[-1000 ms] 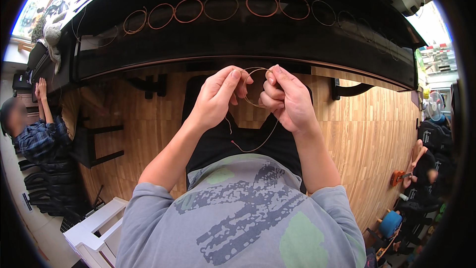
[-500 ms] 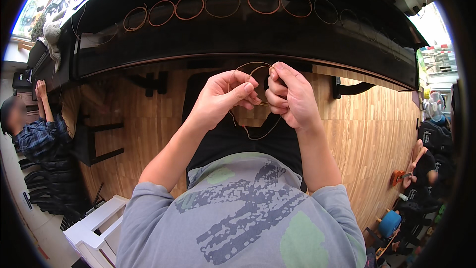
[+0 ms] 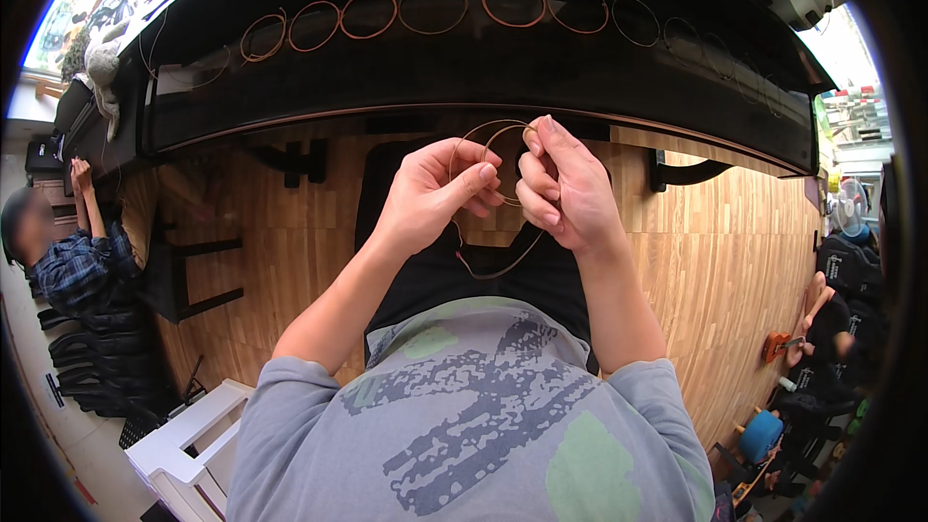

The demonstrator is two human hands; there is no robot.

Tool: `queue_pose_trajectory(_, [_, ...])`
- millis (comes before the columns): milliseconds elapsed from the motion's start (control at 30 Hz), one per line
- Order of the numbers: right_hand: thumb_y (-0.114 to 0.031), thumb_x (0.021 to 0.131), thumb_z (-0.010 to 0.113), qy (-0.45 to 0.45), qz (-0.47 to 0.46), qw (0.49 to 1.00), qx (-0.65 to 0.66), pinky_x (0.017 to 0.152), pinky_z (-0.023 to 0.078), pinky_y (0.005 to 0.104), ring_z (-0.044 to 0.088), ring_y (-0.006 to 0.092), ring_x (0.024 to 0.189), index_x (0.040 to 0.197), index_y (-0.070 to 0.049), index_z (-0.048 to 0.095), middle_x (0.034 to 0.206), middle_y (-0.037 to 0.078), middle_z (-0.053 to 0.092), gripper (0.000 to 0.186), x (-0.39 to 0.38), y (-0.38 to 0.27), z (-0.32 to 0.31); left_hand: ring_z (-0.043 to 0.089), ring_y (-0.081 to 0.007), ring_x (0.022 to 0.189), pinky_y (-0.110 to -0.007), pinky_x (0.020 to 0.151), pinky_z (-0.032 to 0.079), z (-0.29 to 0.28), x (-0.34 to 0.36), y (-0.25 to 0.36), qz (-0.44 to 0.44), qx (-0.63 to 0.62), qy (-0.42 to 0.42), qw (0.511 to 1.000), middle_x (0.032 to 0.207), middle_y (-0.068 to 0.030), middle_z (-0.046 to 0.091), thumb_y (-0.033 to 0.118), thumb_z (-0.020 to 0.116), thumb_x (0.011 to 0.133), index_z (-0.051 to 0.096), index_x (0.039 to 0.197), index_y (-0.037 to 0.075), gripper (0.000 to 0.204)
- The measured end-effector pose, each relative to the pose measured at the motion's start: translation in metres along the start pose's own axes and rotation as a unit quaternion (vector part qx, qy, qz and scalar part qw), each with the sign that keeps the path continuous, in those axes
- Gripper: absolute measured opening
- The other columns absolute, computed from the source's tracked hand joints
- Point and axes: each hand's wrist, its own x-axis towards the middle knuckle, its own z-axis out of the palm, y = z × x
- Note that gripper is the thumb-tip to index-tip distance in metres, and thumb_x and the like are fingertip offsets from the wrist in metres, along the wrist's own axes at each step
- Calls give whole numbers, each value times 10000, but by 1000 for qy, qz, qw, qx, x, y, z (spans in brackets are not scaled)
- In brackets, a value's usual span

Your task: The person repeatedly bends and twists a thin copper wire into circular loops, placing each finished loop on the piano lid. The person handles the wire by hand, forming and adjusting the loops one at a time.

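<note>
Over my lap I hold a thin, gold-coloured guitar string (image 3: pixel 495 277) bent into loops. My left hand (image 3: pixel 425 188) is closed, thumb against fingers, on the left side of the loops. My right hand (image 3: pixel 570 184) pinches the string at the upper right, between thumb and index finger, with the other fingers curled. A loose length of the string hangs below both hands in front of my dark trousers. Beyond the hands, several coiled strings (image 3: pixel 368 37) lie in a row on a glossy black surface, copper-coloured at the left and middle, thinner and paler towards the right.
The black surface's front edge (image 3: pixel 483 106) runs just past my hands. At the left, another person (image 3: pixel 77 242) in a checked shirt has their hands on a dark surface. A white stand (image 3: pixel 193 435) is at lower left. On the right are a small orange ukulele (image 3: pixel 775 346) and black bags.
The hanging length of string has swung slightly lower and shifted. My right hand has turned a little and its fingers have loosened slightly; my left hand has barely moved.
</note>
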Motion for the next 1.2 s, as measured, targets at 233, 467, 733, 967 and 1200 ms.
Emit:
queue_pose_trajectory(233, [-338,1031,378,3,50,999,5,324,178,179,187,27,427,836,-128,419,558,-79,218,289,0,-1,1,618,-80,654,-179,532,441,4,0,9,103,128,48,985,748,-26,639,309,392,1029,621,1024,10,377])
queue_pose_trajectory(467, [-343,1031,371,20,32,999,-5,308,165,170,172,21,411,787,-123,420,546,-84,217,333,-1,-2,1,530,-52,595,-193,524,413,-3,0,0,158,190,107,963,671,-1,557,287,378,1035,568,820,45,376])
queue_pose_trajectory(733, [-345,1021,406,4,53,999,9,330,177,187,186,26,419,775,-130,417,551,-84,221,327,-1,-2,-1,504,-66,571,-201,510,413,-5,-1,-4,185,96,129,969,653,-3,513,270,374,1033,537,804,45,360])
queue_pose_trajectory(967, [-314,1023,403,30,20,999,-10,304,171,172,193,18,401,750,-139,400,538,-84,228,325,1,-3,-4,553,-80,758,-219,657,445,-17,-2,12,46,239,-1,970,795,-15,576,240,389,1024,601,993,6,318])
queue_pose_trajectory(1200, [-265,1009,466,16,-3,996,-90,338,171,184,221,13,403,753,-130,432,531,-83,278,291,1,6,-3,521,-284,1170,-387,977,425,1,-15,69,176,550,54,815,1290,-160,515,309,752,769,385,1403,57,775])
